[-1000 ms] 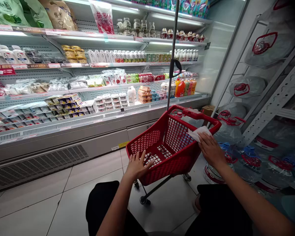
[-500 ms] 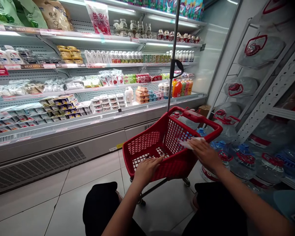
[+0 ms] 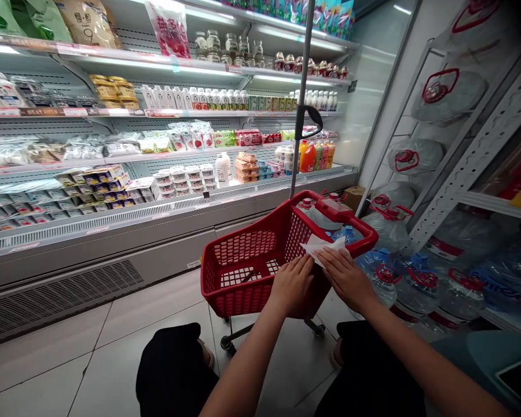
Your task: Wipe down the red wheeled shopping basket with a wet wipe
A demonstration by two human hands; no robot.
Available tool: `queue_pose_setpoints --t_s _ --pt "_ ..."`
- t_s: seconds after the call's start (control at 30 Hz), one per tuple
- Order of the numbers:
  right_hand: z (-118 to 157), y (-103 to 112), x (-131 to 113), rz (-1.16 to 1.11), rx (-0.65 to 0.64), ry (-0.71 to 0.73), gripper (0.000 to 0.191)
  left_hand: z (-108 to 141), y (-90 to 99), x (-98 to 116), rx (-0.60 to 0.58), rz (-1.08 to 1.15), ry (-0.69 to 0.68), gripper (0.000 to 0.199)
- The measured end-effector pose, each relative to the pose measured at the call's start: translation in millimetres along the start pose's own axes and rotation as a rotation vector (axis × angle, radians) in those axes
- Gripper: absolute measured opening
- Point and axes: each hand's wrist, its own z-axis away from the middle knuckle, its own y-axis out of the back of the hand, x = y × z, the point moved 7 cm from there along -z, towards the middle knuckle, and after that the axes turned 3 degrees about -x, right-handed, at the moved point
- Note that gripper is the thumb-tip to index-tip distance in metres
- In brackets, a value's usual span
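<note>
A red plastic shopping cart [image 3: 243, 250] with lattice sides stands on the floor in front of my knees. My left hand [image 3: 292, 284] lies over its near rim, fingers bent across the edge. Just right of it, my right hand [image 3: 346, 277] presses a white wipe [image 3: 329, 243] against the same rim, closer to the handle end. The two hands are almost touching. Part of the wipe sticks out past the fingertips; the rest is under the palm. A small dark item [image 3: 250, 275] lies on the basket's floor, too small to make out.
A refrigerated display case [image 3: 156, 214] of dairy goods runs along the far side. A grey pole with a black handle [image 3: 308, 121] stands behind the cart. Large water bottles [image 3: 421, 284] crowd the right, beside a white metal rack [image 3: 443, 179]. Tiled floor [image 3: 125, 330] lies to the left.
My left hand has slid right along the rim to beside my right hand. The right hand and wipe have shifted slightly left and down, and the cart has turned a little.
</note>
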Motion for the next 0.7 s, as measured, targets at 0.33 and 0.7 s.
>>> queue_pose_setpoints --t_s 0.33,0.7 --pt "27.7 34.4 110.7 0.100 0.182 -0.326 0.057 15.6 -1.4 -9.0 0.049 -0.102 -0.028 0.063" --pt "15.2 24.9 71.3 -0.027 0.012 -0.088 0.056 18.3 2.2 -17.1 -0.027 0.011 -0.012 0.062"
